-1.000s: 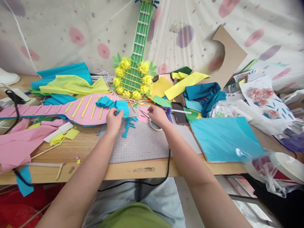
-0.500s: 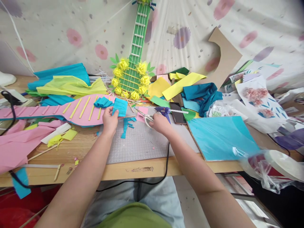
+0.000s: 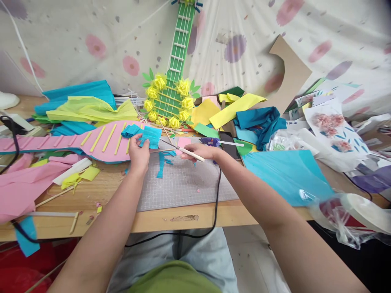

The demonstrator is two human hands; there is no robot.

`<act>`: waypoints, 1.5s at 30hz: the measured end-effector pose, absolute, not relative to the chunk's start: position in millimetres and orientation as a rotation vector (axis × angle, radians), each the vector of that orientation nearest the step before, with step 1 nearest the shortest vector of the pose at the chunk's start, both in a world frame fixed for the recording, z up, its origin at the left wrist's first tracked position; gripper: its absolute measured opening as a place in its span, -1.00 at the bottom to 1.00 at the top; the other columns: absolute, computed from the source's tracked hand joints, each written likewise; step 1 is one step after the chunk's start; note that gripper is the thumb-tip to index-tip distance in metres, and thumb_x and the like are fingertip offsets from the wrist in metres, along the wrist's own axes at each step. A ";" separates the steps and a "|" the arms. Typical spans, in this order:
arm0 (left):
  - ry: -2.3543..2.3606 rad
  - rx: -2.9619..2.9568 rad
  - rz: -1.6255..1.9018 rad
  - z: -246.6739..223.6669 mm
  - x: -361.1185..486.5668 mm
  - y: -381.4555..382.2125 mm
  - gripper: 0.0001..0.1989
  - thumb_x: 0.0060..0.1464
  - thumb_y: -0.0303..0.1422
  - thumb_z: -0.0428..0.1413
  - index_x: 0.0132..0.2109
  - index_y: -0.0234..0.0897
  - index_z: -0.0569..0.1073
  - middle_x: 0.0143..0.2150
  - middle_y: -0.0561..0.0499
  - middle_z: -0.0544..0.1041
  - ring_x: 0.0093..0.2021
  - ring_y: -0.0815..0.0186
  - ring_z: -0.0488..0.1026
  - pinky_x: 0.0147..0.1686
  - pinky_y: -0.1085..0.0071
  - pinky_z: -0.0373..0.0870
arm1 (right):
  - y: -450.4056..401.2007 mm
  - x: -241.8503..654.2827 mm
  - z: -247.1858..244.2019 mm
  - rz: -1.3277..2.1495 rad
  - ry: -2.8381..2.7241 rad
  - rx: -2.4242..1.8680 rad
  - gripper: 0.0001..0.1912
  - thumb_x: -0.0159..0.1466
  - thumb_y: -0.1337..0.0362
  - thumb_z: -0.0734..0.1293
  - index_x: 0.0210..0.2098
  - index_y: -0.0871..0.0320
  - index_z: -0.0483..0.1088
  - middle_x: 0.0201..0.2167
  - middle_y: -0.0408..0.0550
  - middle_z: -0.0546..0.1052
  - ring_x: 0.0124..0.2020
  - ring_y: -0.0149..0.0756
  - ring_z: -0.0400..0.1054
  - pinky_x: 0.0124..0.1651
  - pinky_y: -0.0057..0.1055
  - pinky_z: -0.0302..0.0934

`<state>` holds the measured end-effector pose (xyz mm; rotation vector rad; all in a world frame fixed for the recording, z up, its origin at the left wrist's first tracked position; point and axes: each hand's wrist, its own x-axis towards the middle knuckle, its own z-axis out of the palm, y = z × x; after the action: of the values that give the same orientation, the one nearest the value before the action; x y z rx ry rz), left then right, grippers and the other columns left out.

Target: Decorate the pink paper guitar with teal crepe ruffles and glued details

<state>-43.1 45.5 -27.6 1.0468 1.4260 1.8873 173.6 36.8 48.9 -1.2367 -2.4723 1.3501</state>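
Observation:
My left hand (image 3: 139, 152) pinches a small blue crepe paper piece (image 3: 152, 137) beside the pink guitar shape (image 3: 102, 140) with yellow strips. Scissors (image 3: 191, 154) with pale handles are in my right hand (image 3: 200, 151), their blades pointing left close to the blue paper. Blue scraps (image 3: 161, 165) and a pink paper square (image 3: 184, 141) lie on the grey cutting mat (image 3: 180, 187) beneath. Just behind my right hand rests a purple glue gun (image 3: 210, 141).
A green guitar shape (image 3: 166, 101) with yellow flowers leans at the back. A phone (image 3: 229, 146) and a blue sheet (image 3: 284, 175) lie to the right. Pink paper (image 3: 27, 187) is at the left. A black cable (image 3: 217, 195) crosses the mat and table edge.
The scissors have turned in my right hand, which moved slightly left, and their handles now point towards the lower right. The blue paper in my left hand has shifted slightly left and tilted.

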 end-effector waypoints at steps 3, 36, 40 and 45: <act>1.433 0.926 1.864 -25.3 -42.4 45.3 -0.70 -0.13 -0.50 0.12 -0.17 -0.25 0.32 -0.16 -0.05 0.34 -0.12 0.34 0.35 -0.15 0.34 0.40 | 42.2 170.9 56.0 1.486 -2.480 -1.300 -0.51 0.05 -0.15 0.25 -0.51 0.20 0.21 -0.62 -0.21 0.26 -0.58 -0.50 0.16 -0.49 -0.52 0.10; 1.399 0.779 1.725 -10.7 -34.7 34.5 -0.58 -0.23 -0.48 0.15 -0.16 -0.22 0.22 -0.28 0.00 0.31 -0.30 0.37 0.39 -0.36 0.36 0.45 | 79.9 146.4 60.9 1.412 -2.579 -1.253 -0.52 0.02 -0.13 0.30 -0.51 0.22 0.27 -0.69 -0.24 0.29 -0.67 -0.56 0.14 -0.60 -0.56 0.04; 1.421 0.760 1.713 -8.0 -34.3 33.2 -0.58 -0.22 -0.50 0.14 -0.15 -0.23 0.22 -0.29 0.01 0.31 -0.34 0.39 0.38 -0.39 0.36 0.45 | 81.4 140.6 61.4 1.445 -2.563 -1.240 -0.53 0.01 -0.13 0.31 -0.53 0.20 0.24 -0.67 -0.25 0.26 -0.66 -0.57 0.12 -0.61 -0.56 0.02; 1.406 0.741 1.729 -3.8 -33.5 31.7 -0.60 -0.22 -0.52 0.13 -0.16 -0.23 0.22 -0.31 0.04 0.30 -0.39 0.43 0.36 -0.41 0.41 0.45 | 82.3 139.5 61.2 1.439 -2.575 -1.215 -0.53 0.01 -0.12 0.32 -0.55 0.19 0.22 -0.67 -0.25 0.24 -0.67 -0.58 0.10 -0.62 -0.56 -0.01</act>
<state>-33.5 31.7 -3.8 0.7413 1.4063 1.7289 139.5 82.3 61.2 -1.2148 -2.5745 1.4387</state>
